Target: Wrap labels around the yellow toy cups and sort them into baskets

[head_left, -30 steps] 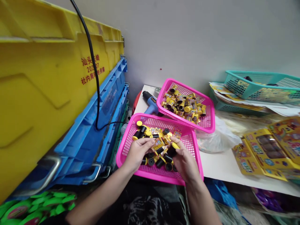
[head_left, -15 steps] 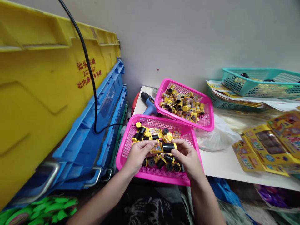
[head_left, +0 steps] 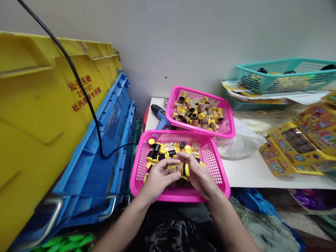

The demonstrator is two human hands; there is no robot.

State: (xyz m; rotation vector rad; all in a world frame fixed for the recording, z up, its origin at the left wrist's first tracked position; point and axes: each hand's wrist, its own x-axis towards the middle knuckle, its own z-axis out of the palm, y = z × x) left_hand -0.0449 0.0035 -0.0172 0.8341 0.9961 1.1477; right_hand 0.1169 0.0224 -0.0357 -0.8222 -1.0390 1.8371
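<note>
My left hand (head_left: 157,179) pinches a small black canister (head_left: 174,168) with a yellow cap and a printed sleeve round most of its body. It lies roughly level above the front pink basket (head_left: 219,171). My right hand (head_left: 201,176) is beside the capped end, fingers stretched out and nothing gripped; whether it touches the cap I cannot tell. Under the hands the basket holds several black canisters (head_left: 156,147) with yellow caps and some loose printed sleeves (head_left: 195,147). Behind it, a second pink basket (head_left: 231,123) contains several sleeved canisters (head_left: 202,115).
A blue heat gun (head_left: 162,117) lies left of the rear basket. Yellow and blue crates (head_left: 99,140) stand at left, a black cable (head_left: 76,75) hanging before them. To the right are a white plastic bag (head_left: 240,141), yellow printed boxes (head_left: 295,147) and a teal basket (head_left: 262,82) on stacked cards.
The printed sleeve now covers most of the canister's black body, where before it sat at one end. My right hand has let go of the capped end and straightened its fingers. The view has shifted.
</note>
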